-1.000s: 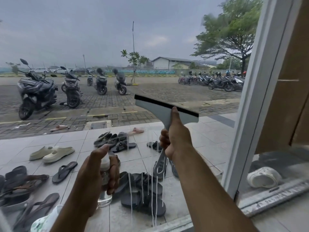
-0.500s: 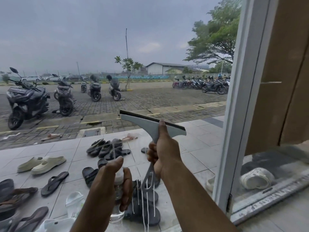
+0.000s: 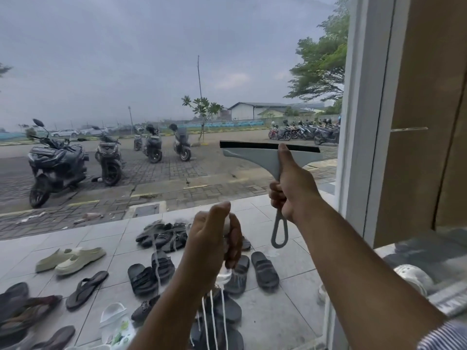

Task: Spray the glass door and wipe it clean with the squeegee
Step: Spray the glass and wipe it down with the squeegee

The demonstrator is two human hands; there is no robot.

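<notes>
The glass door (image 3: 126, 72) fills most of the view, with white foam streaks (image 3: 213, 322) running down its lower middle. My right hand (image 3: 293, 190) grips the handle of a grey squeegee (image 3: 265, 157), thumb up along it. Its black blade lies level against the glass, close to the white door frame (image 3: 358, 147). My left hand (image 3: 214, 238) is wrapped around a small clear spray bottle (image 3: 223, 276), held upright lower and to the left of the squeegee. The hand hides most of the bottle.
Beyond the glass lie several sandals (image 3: 161, 238) on a tiled porch and parked scooters (image 3: 55, 160) on paving. A brown wooden panel (image 3: 429, 109) stands right of the frame, with a white shoe (image 3: 414, 276) below it.
My right hand has carried the squeegee up and to the right toward the frame, and the blade has levelled out. My left hand with the bottle has risen a little.
</notes>
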